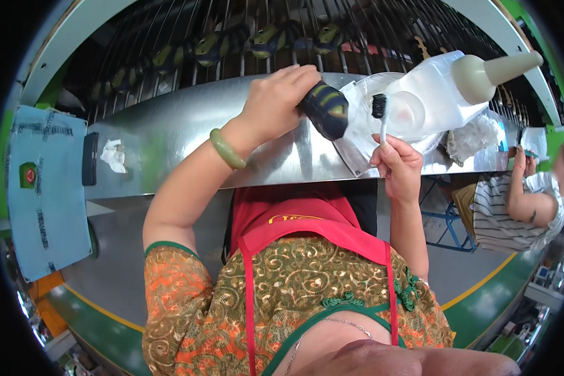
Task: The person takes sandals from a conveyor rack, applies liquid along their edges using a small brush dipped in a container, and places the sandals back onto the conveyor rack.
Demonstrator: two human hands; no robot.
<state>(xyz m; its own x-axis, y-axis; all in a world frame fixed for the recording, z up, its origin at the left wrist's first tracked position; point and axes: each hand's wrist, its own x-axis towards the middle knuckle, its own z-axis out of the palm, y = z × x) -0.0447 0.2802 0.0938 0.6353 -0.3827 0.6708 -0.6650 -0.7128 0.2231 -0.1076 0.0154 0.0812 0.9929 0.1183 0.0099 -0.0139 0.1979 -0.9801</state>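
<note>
My left hand [279, 99], with a green bangle [227, 149] at its wrist, is closed around a dark, rounded piece with yellow-green stripes [327, 111]. The hand hides the piece's far end, and I cannot tell its kind. Between the fingertips of my right hand [400, 161] is the white handle of a small toothbrush-like brush [383, 125]. Its black bristles point up, a short gap to the right of the striped piece. Just beyond the brush is a translucent squeeze bottle [442, 84] with a beige nozzle. White sheets [358, 128] lie under and beside the piece.
Behind the metal worktable [194, 150], similar striped pieces [214, 47] sit along a rack of thin rods [169, 37]. A crumpled tissue [114, 155], a dark phone-like slab [90, 158] and a blue panel [50, 194] are at left. Crumpled clear plastic [473, 139] and another person [514, 203] are at right.
</note>
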